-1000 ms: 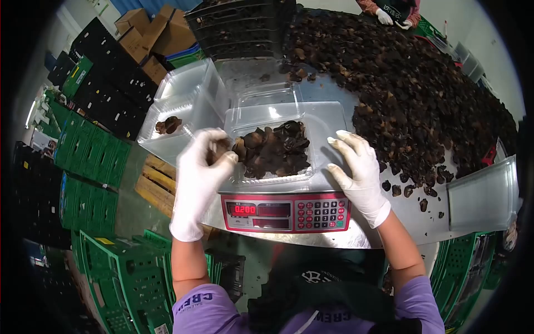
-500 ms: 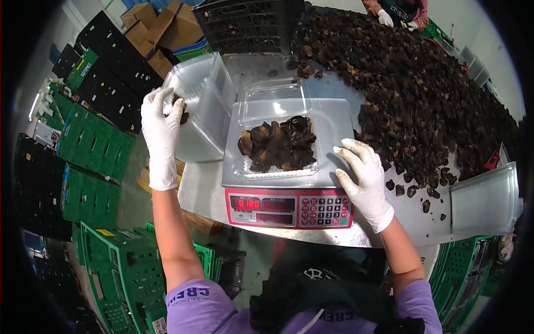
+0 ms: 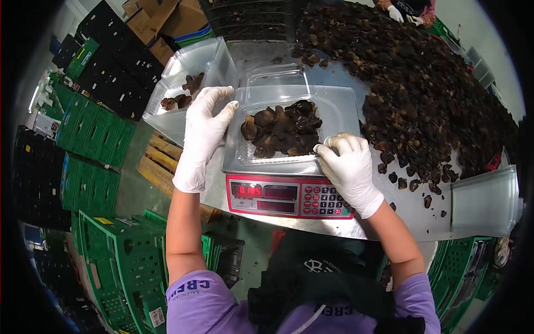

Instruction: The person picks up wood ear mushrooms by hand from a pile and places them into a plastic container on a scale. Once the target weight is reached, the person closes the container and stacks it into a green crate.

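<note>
A clear plastic clamshell tray (image 3: 281, 160) rests on the scale's metal platform, its lid (image 3: 281, 78) folded open behind it. Dark wood ear mushrooms (image 3: 283, 129) fill the tray. My left hand (image 3: 203, 139), in a white glove, is open beside the tray's left edge, thumb and fingers apart and nothing visible between them. At the tray's front right corner, my gloved right hand (image 3: 349, 167) has its fingers curled onto the rim. The red scale (image 3: 289, 196) shows 0.185.
Left of the scale, stacked clear containers (image 3: 222, 61) stand near a few mushroom pieces (image 3: 178, 102). A large mushroom heap (image 3: 411, 83) covers the table's right side, with another person's gloved hands (image 3: 395, 14) behind it. More trays (image 3: 483, 200) stand at right; green crates (image 3: 92, 133) at left.
My left hand has come right from the stacked containers to the tray, leaving mushroom pieces there. My right hand has moved left onto the tray's corner. The reading went from 0.180 to 0.185.
</note>
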`<state>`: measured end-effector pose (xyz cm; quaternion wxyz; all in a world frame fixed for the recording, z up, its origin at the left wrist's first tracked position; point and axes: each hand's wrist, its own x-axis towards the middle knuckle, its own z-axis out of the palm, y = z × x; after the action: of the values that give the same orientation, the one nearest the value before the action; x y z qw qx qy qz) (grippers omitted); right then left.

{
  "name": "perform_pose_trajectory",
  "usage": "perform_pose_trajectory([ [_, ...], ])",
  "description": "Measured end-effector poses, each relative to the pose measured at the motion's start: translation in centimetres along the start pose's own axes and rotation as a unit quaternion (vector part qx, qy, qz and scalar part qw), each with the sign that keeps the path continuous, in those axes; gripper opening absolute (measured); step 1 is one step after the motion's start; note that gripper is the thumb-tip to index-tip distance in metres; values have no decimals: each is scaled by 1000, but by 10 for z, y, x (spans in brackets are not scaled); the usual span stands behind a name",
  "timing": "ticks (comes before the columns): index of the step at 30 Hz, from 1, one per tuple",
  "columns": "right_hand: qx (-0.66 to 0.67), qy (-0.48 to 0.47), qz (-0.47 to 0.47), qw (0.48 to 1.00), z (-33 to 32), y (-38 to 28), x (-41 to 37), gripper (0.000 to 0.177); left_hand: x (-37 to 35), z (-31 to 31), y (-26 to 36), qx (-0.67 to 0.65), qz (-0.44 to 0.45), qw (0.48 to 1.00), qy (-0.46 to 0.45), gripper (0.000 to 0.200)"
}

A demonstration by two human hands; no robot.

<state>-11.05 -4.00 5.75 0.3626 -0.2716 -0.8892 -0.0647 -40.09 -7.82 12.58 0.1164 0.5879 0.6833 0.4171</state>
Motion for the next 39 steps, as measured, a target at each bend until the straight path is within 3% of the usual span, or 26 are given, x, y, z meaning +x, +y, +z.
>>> perform_pose_trajectory([
  [3,-22,-20,-34,999,-11,7,2,28,3,18,-19,-89,-64,994,14,43],
  [4,-30,-22,-35,999,-18,9,1,26,3,20,-22,-54,-61,997,3,57],
  [5,-36,-20,-33,999,-24,13,-4,26,3,23,-24,-57,-55,997,1,57],
  [8,-53,-21,-7,998,-38,28,-25,23,6,32,-21,-221,-160,962,-14,71],
  [9,-31,-24,4,999,-45,30,-28,31,9,35,-24,-227,-157,961,-20,71],
  [11,12,-58,68,996,-60,26,-30,49,19,45,-35,-375,-215,899,-65,82],
  [12,30,-77,78,993,-61,28,-32,70,24,49,-37,-426,-241,867,-88,89],
  [13,43,-111,81,990,-65,27,-31,80,27,54,-37,-427,-239,867,-93,89],
  [15,34,-140,86,986,-61,23,-26,87,30,60,-34,-456,-268,848,-32,90],
  [17,29,-142,57,988,-54,23,-27,90,29,61,-30,-461,-256,848,-46,90],
  [20,27,-142,53,988,-58,25,-23,85,21,58,-33,-412,-259,874,-12,79],
  [22,97,-114,100,984,-66,39,-19,67,4,50,-17,-135,-78,988,2,59],
  [23,157,-64,119,978,-74,46,-14,54,-8,44,-1,-141,-56,988,-27,44],
  [25,77,41,183,979,-65,64,-39,46,-27,39,15,26,97,992,-75,46],
  [27,49,56,249,966,-63,88,-63,39,-43,41,35,127,120,978,-117,46],
  [30,-11,54,317,947,-72,110,-89,31,-59,48,46,178,136,972,-75,35],
  [34,-61,49,375,924,-74,138,-125,26,-73,49,53,99,103,987,-78,28],
  [37,-75,14,371,925,-65,144,-132,25,-74,50,47,73,128,986,-83,28],
  [39,-79,-2,338,938,-51,146,-130,25,-76,51,53,32,71,996,-53,25],
])
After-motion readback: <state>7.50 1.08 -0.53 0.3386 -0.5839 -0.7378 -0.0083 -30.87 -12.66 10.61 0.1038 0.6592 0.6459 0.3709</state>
